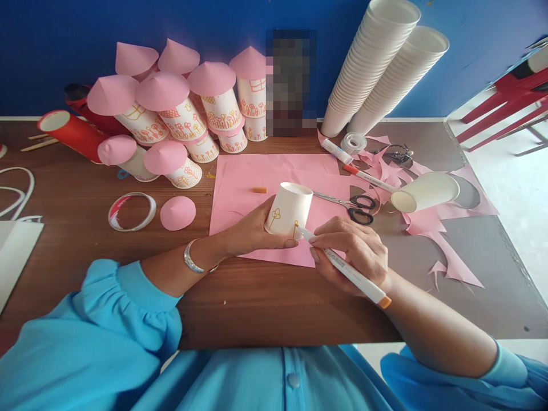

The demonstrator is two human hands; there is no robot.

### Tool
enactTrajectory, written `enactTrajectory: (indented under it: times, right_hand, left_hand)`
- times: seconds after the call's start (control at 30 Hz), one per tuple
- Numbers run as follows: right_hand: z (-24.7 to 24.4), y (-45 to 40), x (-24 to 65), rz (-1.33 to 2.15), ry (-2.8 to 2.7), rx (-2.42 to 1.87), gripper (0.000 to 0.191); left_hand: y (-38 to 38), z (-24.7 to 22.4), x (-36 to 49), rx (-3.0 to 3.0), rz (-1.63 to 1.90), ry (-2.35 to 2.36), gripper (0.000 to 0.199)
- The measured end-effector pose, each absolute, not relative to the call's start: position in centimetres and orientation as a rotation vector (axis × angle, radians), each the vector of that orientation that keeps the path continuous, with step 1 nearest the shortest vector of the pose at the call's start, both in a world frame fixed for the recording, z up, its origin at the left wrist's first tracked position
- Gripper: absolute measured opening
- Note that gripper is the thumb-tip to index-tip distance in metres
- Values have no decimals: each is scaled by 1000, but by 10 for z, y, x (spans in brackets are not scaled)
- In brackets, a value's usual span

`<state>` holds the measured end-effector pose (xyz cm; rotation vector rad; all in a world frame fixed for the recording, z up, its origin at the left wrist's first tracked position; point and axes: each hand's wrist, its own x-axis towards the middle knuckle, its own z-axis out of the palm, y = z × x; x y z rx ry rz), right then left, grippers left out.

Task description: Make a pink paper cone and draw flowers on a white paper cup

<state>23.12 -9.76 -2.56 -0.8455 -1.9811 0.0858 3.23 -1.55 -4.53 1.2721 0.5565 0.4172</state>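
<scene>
A white paper cup (295, 200) is held upside down above the pink paper sheet (278, 171), with my left hand (259, 228) wrapped round its lower left side. Two yellow-brown flower drawings show on the cup's wall. In my right hand (355, 251) is a white marker (349, 271) with an orange end, its tip touching the cup by the right flower. A small orange-brown marker cap (259, 190) lies on the pink sheet. Black-handled scissors (362, 209) rest just right of the cup.
Decorated cups with pink cone tops (212, 79) stand at the back left. A tape roll (132, 212) and a pink cone (177, 213) lie left. Tall cup stacks (372, 63) lean on the blue wall. Paper scraps (449, 251), a red-capped marker (370, 178) and a tipped cup (428, 192) lie right.
</scene>
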Motion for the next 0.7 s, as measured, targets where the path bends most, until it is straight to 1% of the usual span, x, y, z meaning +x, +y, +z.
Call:
enactTrajectory:
  times: [0.33, 0.7]
  right_hand:
    - [-24, -98, 231, 71, -2006, -852, 21]
    - [-23, -98, 231, 51, -1985, -890, 20]
  left_hand:
    - [-16, -48, 32, 1298, 393, 552, 58]
    - [-15, -51, 30, 1299, 388, 572, 64]
